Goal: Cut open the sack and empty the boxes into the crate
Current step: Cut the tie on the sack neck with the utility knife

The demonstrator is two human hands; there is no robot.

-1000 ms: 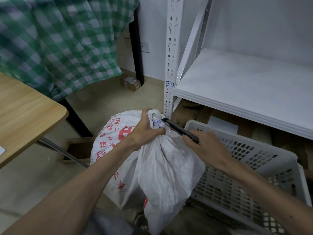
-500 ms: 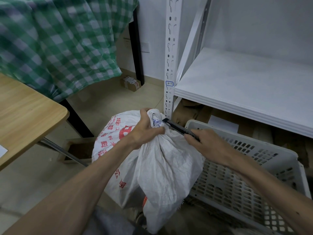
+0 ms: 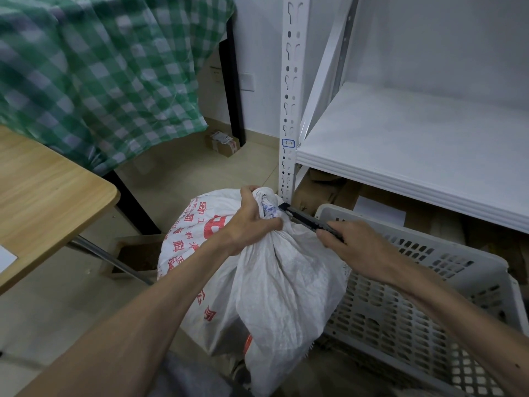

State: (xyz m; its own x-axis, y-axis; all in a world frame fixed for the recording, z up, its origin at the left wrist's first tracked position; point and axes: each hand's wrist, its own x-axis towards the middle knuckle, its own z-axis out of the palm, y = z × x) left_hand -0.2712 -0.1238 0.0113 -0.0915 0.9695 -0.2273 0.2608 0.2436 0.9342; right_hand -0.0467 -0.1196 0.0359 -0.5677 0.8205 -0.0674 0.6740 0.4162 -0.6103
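A white woven sack [image 3: 274, 285] with red print stands on the floor, its neck bunched and tied at the top. My left hand [image 3: 252, 219] grips that bunched neck. My right hand [image 3: 355, 247] holds a black utility knife [image 3: 306, 219] whose tip touches the tied neck from the right. A grey perforated plastic crate [image 3: 423, 290] sits just right of the sack, under my right forearm. The boxes inside the sack are hidden.
A white metal shelf [image 3: 400, 156] and its slotted upright [image 3: 289, 110] stand behind the sack and crate. A wooden table [image 3: 43, 193] is at left, with a green checked cloth [image 3: 94, 70] beyond. A small cardboard box [image 3: 223, 143] lies on the floor by the wall.
The knife and my right hand have shifted slightly left, bringing the blade tip against the sack's neck. My left hand keeps the same grip.
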